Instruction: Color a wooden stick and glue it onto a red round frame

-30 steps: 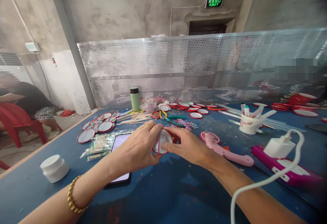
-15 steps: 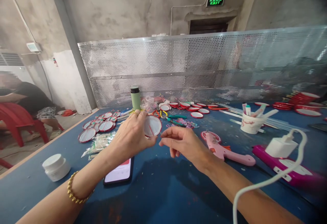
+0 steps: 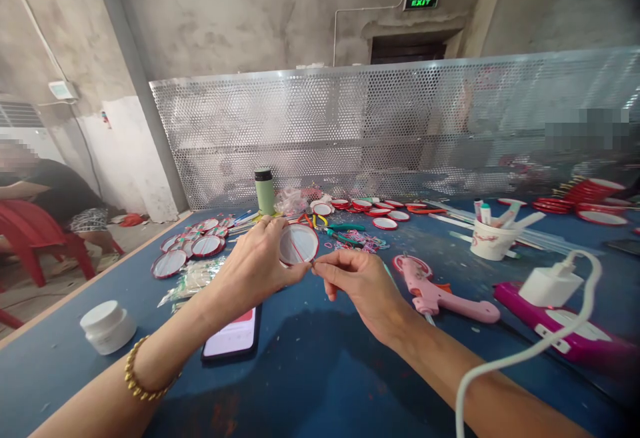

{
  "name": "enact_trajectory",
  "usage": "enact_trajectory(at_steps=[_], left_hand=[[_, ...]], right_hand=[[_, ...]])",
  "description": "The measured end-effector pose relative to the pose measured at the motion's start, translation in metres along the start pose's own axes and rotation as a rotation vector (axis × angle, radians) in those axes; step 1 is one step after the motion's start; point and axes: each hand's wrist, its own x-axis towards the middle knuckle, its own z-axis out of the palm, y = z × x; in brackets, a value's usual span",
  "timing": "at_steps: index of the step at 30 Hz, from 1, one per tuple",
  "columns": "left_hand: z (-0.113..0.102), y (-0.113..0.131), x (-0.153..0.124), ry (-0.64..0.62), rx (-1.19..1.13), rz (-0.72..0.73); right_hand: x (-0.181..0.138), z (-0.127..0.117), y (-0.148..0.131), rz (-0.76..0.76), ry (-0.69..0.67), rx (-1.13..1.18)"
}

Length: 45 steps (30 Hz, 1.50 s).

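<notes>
My left hand (image 3: 263, 251) grips a small round disc (image 3: 299, 243) with a red rim and a pale face, held up above the blue table. A thin red line crosses the face of the disc. At its lower right edge, the thumb and forefinger of my right hand (image 3: 353, 275) are pinched together. Whatever lies in that pinch is too small to make out. Below my left wrist lies a phone (image 3: 231, 339) with a lit screen. Right of my right hand, a pink glue gun (image 3: 450, 301) rests near another red-rimmed disc (image 3: 399, 263).
Red-rimmed discs (image 3: 170, 264) lie at left, with more at the back. Around them are plastic packets (image 3: 193, 283), pliers (image 3: 345, 235), a green bottle (image 3: 265, 191), a white jar (image 3: 107, 326), a cup of markers (image 3: 493, 239) and a magenta power strip (image 3: 570, 331). A white cable (image 3: 525, 353) crosses my right forearm.
My right hand has come left and its fingertips have closed at the disc's lower edge. The disc stays in my left hand, nearly in place.
</notes>
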Motion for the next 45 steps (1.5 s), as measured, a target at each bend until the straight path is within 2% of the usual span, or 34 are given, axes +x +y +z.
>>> enact_trajectory(at_steps=[5, 9, 17, 21, 26, 30, 32, 35, 40, 45], left_hand=[[0.007, -0.005, 0.0, 0.05, 0.008, 0.057], [0.01, -0.006, -0.001, 0.039, 0.006, 0.038], [0.011, -0.007, -0.001, 0.023, -0.042, 0.072], [0.009, -0.007, -0.001, 0.009, -0.095, 0.135], [0.002, 0.001, -0.002, -0.062, -0.143, 0.227], [0.002, 0.006, -0.005, -0.127, -0.205, 0.293], [0.004, 0.005, -0.006, -0.141, -0.238, 0.3], [0.007, -0.002, -0.005, -0.156, -0.366, 0.241], [0.006, -0.011, 0.007, -0.238, -0.765, -0.051], [0.006, -0.007, 0.009, -0.369, -0.848, -0.121]], right_hand=[[-0.001, 0.002, 0.001, 0.002, 0.009, -0.132], [0.0, 0.001, 0.002, 0.022, 0.021, -0.141], [-0.002, 0.0, 0.001, 0.089, -0.078, 0.149], [-0.001, -0.002, -0.003, 0.076, -0.067, 0.197], [0.002, -0.008, -0.008, -0.004, 0.025, 0.106], [0.001, -0.009, -0.006, -0.06, -0.038, -0.043], [0.0, -0.008, -0.005, -0.075, -0.026, -0.095], [0.0, -0.008, -0.005, -0.084, 0.026, -0.133], [0.003, -0.012, -0.004, -0.142, 0.071, -0.281], [0.0, -0.009, 0.002, -0.208, 0.07, -0.403]])
